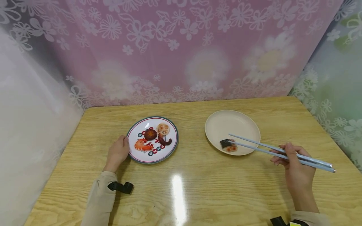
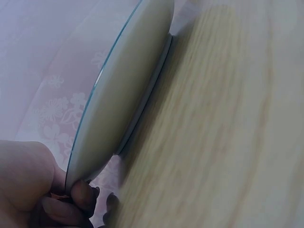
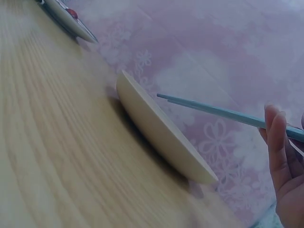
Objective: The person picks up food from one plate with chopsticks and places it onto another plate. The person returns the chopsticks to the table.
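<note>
At the left, my left hand (image 1: 118,153) pinches the rim of a white plate (image 1: 168,152) with a dark green edge; the left wrist view shows fingers under the rim. On this plate lie a shrimp (image 1: 142,145), a round brown mushroom cap (image 1: 150,134), a pale lotus root slice (image 1: 163,129) and a dark curled tentacle-like piece (image 1: 165,140). My right hand (image 1: 297,166) holds a pair of pale blue metallic chopsticks (image 1: 263,151). Their tips, slightly apart, reach over a beige plate (image 1: 229,125), at a dark-skinned food piece (image 1: 224,144) beside a brown-spotted piece (image 1: 231,149). Whether the tips grip it, I cannot tell.
Both plates stand on a wooden table (image 1: 186,169), some distance apart. A pink flowered cloth (image 1: 169,62) hangs behind the table's back edge. Pale cloth hangs at the left and green flowered cloth (image 1: 339,94) at the right. A black strap mount (image 1: 121,187) sits on the left sleeve.
</note>
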Tool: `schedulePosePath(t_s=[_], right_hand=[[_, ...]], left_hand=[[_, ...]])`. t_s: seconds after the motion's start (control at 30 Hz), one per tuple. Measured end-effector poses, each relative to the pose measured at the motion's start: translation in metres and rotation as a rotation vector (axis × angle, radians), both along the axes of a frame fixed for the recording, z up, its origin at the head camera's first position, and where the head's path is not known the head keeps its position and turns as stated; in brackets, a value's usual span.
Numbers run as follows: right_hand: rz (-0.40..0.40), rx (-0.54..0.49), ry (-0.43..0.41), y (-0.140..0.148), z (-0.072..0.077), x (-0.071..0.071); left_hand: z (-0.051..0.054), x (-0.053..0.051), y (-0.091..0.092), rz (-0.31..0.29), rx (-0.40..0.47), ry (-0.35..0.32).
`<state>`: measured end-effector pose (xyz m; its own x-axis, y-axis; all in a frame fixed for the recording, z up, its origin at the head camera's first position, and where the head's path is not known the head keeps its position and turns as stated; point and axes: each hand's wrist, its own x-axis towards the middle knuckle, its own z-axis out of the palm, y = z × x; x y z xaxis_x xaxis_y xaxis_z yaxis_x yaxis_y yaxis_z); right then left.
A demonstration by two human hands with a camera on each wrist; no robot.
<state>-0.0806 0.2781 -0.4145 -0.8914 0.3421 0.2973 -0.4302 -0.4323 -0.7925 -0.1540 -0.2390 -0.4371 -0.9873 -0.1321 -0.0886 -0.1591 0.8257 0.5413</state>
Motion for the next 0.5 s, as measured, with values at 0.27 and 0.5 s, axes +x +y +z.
schedulePosePath(t_s=[0.27, 0.5], right_hand=[[-0.022, -0.023, -0.011, 0.014, -0.006, 0.010], [-0.036, -0.045, 0.000, 0.017, -0.005, 0.011]], left_hand=[[-0.001, -0.001, 0.000, -0.003, -0.010, 0.011], [0.000, 0.000, 0.001, 0.004, -0.007, 0.000]])
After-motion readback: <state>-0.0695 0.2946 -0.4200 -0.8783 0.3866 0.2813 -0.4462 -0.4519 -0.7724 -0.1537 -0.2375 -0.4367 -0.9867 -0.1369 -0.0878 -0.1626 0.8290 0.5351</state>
